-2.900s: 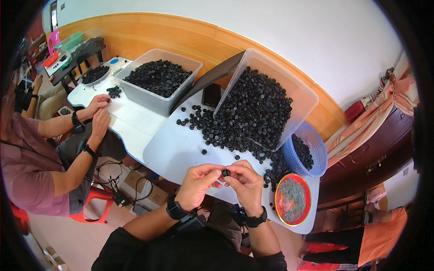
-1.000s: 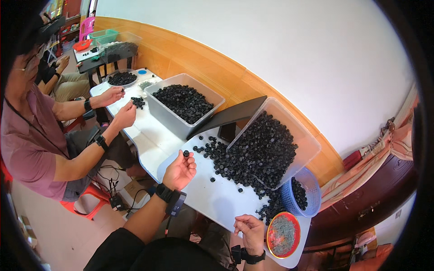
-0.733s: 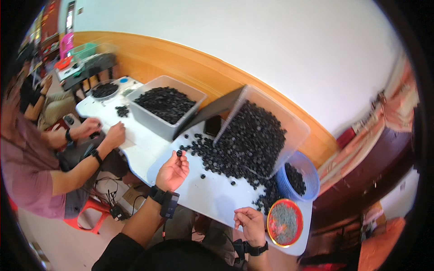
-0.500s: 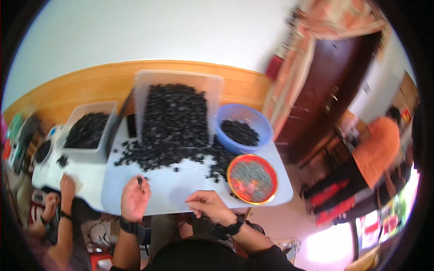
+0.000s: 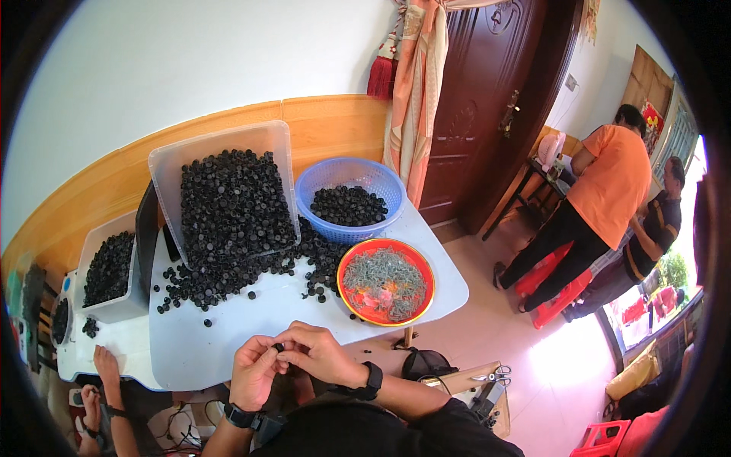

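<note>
Close together in front of my chest, at the table's front edge, my two hands meet around a small round black cap [image 5: 279,347]. My left hand [image 5: 253,373] pinches the cap between thumb and fingertips. The fingers of my right hand [image 5: 318,353] are closed against the same cap; whether they hold a further small piece is hidden. Beyond them, a heap of similar black caps [image 5: 209,283] spills across the white table [image 5: 205,358] from a tilted clear plastic bin [image 5: 284,152]. To the right stands a red bowl [image 5: 347,283] of small thin grey pieces.
Behind the bowl is a blue basket [image 5: 390,183] with black pieces. At left, another bin [image 5: 137,295] of black pieces stands near a co-worker's hand [image 5: 106,365]. Scissors [image 5: 495,376] lie on a low surface at lower right. Two people stand by the far right wall.
My hands, apart before, have come together at the cap that lay in my left hand. My view has turned right, so the table appears farther left.
</note>
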Available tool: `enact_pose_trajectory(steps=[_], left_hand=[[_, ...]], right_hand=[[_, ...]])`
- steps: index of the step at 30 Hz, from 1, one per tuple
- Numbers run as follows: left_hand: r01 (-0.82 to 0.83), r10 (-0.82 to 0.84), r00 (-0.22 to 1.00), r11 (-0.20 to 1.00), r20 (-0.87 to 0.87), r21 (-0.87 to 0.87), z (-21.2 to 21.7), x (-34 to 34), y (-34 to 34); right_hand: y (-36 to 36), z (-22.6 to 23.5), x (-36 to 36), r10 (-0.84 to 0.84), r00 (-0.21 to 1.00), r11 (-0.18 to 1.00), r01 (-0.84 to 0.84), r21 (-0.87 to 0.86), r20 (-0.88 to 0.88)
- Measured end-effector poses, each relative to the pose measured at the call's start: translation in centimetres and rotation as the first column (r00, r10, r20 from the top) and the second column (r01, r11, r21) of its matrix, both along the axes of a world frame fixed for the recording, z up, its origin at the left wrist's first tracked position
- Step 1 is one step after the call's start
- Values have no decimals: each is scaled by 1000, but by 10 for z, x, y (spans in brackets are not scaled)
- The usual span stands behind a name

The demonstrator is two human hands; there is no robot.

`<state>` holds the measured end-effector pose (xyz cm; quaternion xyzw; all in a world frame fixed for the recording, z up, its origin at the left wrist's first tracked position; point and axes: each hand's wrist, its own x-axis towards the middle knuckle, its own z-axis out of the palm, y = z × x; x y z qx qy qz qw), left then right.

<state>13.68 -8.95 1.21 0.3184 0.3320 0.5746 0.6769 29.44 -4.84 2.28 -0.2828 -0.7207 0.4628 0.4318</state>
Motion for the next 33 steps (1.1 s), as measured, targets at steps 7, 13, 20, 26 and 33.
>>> enact_pose_trajectory(steps=[7,13,20,26,33], left_hand=[[42,-42,999,999,2,14,-4,-1,0],[53,-50,995,998,-81,38,-4,-8,4],[95,-94,995,995,44,-32,-6,-5,16],[21,-8,995,992,103,-126,-47,-50,35],[4,32,949,994,314,-110,-67,-72,45]], right_hand=[[-2,-6,5,50,996,994,-57,-93,-75],[2,-9,1,111,969,939,-175,-295,-220],[19,-3,5,45,983,921,-109,-373,-177],[80,39,47,-284,952,920,237,-312,-117],[178,44,108,-509,818,840,404,-363,-267]])
